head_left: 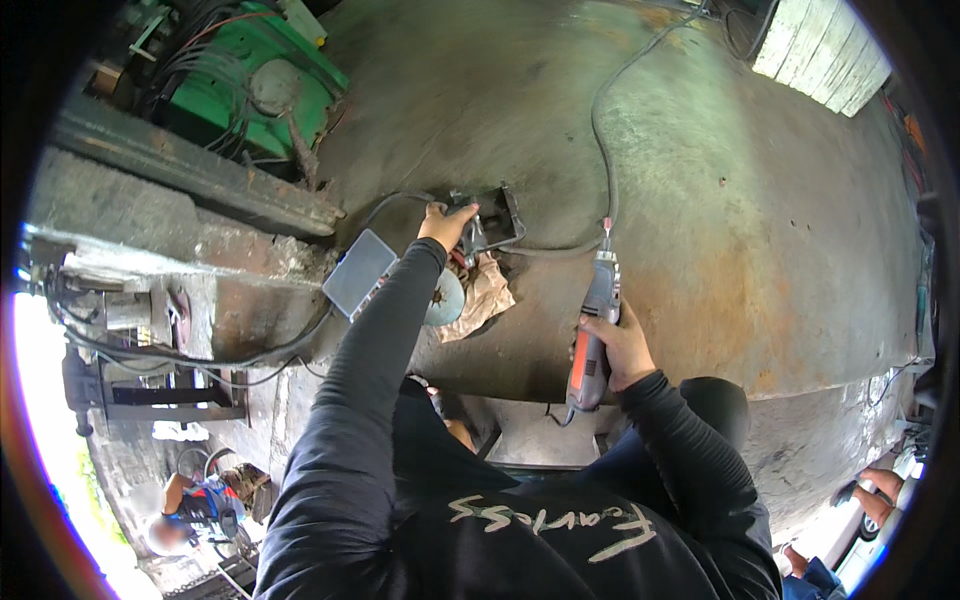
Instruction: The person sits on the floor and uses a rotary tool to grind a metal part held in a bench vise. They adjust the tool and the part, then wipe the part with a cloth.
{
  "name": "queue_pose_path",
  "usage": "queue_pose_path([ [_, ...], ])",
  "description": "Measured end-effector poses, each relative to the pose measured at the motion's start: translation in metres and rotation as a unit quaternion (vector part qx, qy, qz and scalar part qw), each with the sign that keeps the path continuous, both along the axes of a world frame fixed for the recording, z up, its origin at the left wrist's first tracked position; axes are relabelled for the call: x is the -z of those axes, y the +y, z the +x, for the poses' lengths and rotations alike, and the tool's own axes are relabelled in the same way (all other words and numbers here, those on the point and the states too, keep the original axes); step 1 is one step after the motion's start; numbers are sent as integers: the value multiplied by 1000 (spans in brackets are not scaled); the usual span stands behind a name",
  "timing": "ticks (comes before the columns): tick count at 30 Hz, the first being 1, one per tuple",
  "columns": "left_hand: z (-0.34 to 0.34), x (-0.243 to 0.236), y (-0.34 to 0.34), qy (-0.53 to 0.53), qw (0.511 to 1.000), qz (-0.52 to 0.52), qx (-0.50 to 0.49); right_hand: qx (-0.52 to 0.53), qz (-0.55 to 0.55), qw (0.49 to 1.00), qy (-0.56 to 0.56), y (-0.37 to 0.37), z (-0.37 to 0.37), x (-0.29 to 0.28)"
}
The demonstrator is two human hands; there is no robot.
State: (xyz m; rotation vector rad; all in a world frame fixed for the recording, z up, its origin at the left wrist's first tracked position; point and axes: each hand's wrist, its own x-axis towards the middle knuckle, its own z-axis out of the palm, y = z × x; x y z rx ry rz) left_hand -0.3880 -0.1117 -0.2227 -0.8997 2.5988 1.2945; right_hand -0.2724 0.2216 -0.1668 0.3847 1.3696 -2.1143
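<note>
My left hand (447,222) grips a dark metal part with a square open frame (513,218), just above the surface at the middle. Below it lie crumpled brown paper (485,300), a pale disc (443,298) and a small plastic case (360,270) with a clear bluish lid, partly behind my left forearm. In my right hand (620,345) is a grey and orange rotary power tool (592,360), pointed away from me, with a small pink bit (607,225) at its tip. The bit is to the right of the metal part, apart from it.
The stained metal surface (770,280) bears hoses and cables (600,110). Green machinery (220,120) and a steel beam (200,170) border the left; slatted wood (820,50) sits top right. A seated person (205,505) is lower left; other people's legs (880,490) show lower right.
</note>
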Motion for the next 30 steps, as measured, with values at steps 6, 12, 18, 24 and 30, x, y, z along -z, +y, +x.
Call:
queue_pose_path([
  [6, -57, 68, -32, -65, 998, -15, -18, 35, -29, 998, -32, 6, 3, -17],
  [12, -46, 60, -22, -13, 999, -44, -25, 44, -42, 997, -44, 16, 6, -28],
  [18, -34, 19, 21, 17, 992, -121, -37, 56, -51, 997, -2, 21, 11, -36],
  [24, 47, -85, 40, 133, 977, 141, -84, 70, -61, 994, 49, 34, 13, -43],
  [30, 211, -204, 48, 140, 937, 282, -148, -89, -133, 983, 87, 34, 25, -62],
])
